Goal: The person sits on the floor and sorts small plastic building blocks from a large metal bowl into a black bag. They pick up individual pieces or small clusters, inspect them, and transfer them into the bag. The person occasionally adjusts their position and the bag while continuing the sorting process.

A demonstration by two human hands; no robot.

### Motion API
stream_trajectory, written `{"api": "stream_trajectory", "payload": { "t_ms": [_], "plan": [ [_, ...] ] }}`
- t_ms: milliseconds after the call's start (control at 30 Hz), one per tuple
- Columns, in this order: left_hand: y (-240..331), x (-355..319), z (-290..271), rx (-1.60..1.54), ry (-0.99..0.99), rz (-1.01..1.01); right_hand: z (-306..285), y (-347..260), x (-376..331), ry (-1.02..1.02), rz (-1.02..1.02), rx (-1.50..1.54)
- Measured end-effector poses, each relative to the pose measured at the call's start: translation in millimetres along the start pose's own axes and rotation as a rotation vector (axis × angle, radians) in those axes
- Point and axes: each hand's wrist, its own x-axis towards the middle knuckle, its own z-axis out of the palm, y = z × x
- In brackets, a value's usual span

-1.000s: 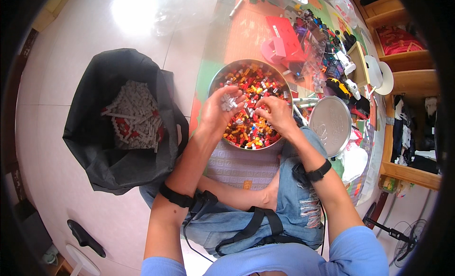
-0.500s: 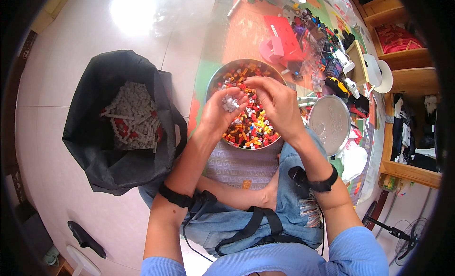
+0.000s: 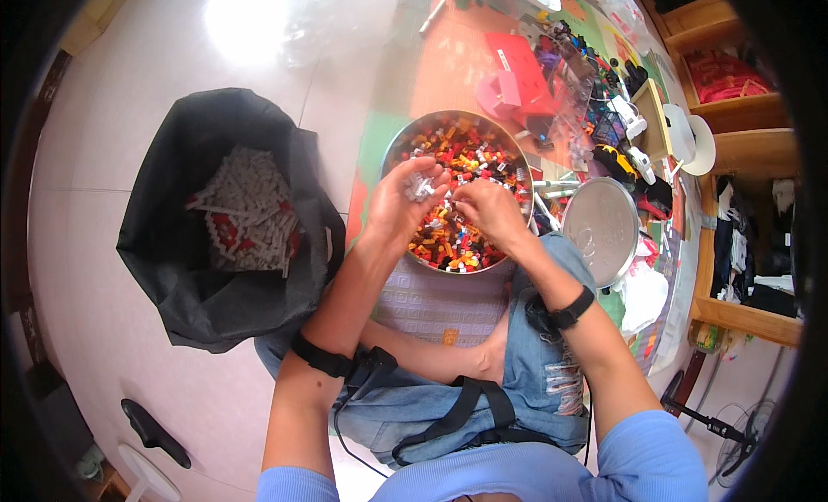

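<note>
A round metal tin [image 3: 528, 178] full of small red, orange, yellow, black and white toy bricks [image 3: 470, 259] stands before me. Over its left part my left hand [image 3: 398, 200] is cupped palm up, holding several small white toy bricks [image 3: 419, 187]. My right hand [image 3: 492, 210] is above the middle of the tin, fingertips pinched together close to the left fingers. Whatever is between those fingertips is too small to make out. To my left an open black fabric bag [image 3: 164, 243] holds a heap of light grey and white brick pieces [image 3: 250, 200] with some red among them.
The tin's round metal lid [image 3: 601, 230] leans right of my knee. Further right lie a red box [image 3: 522, 71], a pink piece [image 3: 500, 92], mixed loose toy parts [image 3: 595, 97] and a white bag [image 3: 642, 297]. Wooden shelves [image 3: 750, 316] stand along the right edge.
My right hand has come down and slightly left, from raised over the tin to a pinch beside my left fingers. The left hand stays cupped around the white bricks.
</note>
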Motion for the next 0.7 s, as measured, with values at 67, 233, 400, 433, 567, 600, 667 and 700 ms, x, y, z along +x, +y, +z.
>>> {"api": "stream_trajectory", "payload": {
  "t_ms": [67,233,400,433,567,600,667,700],
  "plan": [
    [-1,2,0,0.001,-0.027,-0.002,-19,1,-3,-0.057,0.124,0.194],
    [0,-1,3,0.016,0.02,-0.005,-39,-8,-14,-0.255,0.619,1.301],
    [-2,2,-1,0.045,-0.026,-0.041,-53,-22,-16,-0.312,0.513,1.572],
    [-3,2,-1,0.042,-0.033,-0.046,-53,-22,-15,-0.319,0.493,1.648],
    [-3,1,1,0.042,-0.03,-0.04,-53,-19,-13,-0.34,0.468,1.851],
    [-3,1,0,0.043,-0.028,-0.04,-53,-20,-14,-0.329,0.474,1.821],
    [-2,1,0,0.047,-0.027,-0.036,-52,-23,-14,-0.308,0.483,1.762],
    [-2,1,1,0.05,-0.028,-0.031,-51,-23,-14,-0.305,0.485,1.713]
  ]
}}
